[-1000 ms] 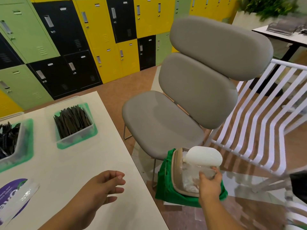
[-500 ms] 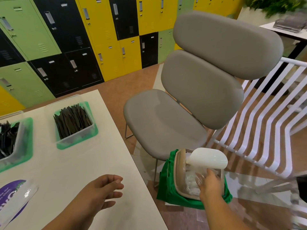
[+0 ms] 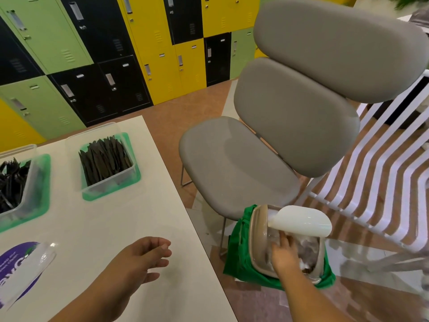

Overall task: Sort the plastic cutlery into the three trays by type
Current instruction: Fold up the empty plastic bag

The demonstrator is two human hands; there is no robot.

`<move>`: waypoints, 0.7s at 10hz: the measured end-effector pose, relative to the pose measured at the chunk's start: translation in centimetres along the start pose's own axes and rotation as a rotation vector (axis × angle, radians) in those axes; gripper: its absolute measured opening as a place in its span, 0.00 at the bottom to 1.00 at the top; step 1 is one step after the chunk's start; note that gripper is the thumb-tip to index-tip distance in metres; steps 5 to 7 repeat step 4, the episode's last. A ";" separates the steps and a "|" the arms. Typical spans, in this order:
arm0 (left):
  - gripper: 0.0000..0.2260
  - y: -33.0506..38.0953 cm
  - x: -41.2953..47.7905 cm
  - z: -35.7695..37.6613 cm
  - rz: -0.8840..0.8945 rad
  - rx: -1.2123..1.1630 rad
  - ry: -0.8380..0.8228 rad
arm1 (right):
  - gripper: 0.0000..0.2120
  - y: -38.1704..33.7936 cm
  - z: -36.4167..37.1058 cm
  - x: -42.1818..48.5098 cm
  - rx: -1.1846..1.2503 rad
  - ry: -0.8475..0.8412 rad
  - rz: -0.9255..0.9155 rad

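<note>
Your left hand [image 3: 141, 259] hangs over the near part of the counter [image 3: 116, 228], fingers loosely bent and spread, holding nothing. Your right hand [image 3: 284, 254] reaches past the counter's right edge and down into a beige bin [image 3: 256, 231] on the floor. Its fingers are pushed in under the tilted white flap [image 3: 301, 220] among crumpled clear plastic, and the view does not show whether they grip anything. A green bag [image 3: 239, 254] hangs around the bin, which stands just beside the front leg of a grey padded chair [image 3: 232, 163]. The cutlery sits well away from that hand. Black knives [image 3: 104, 159] lie packed side by side in a clear knife tray [image 3: 111, 184] on a green base toward the counter's far edge. Black forks [image 3: 11, 180] lie jumbled in a clear fork tray [image 3: 34, 177], partly cut off at the left of the view. A purple and white packet [image 3: 21, 263] lies on the counter near your left forearm. Green, black and yellow lockers [image 3: 139, 43] line the wall behind.
</note>
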State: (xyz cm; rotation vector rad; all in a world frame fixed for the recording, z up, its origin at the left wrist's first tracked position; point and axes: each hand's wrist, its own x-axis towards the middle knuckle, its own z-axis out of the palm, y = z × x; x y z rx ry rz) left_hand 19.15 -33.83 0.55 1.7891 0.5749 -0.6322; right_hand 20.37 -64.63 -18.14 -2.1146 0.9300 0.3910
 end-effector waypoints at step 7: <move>0.27 -3.9 1.7 -0.8 0.320 0.940 0.085 | 0.21 -0.8 -0.7 1.0 -0.310 0.037 -0.068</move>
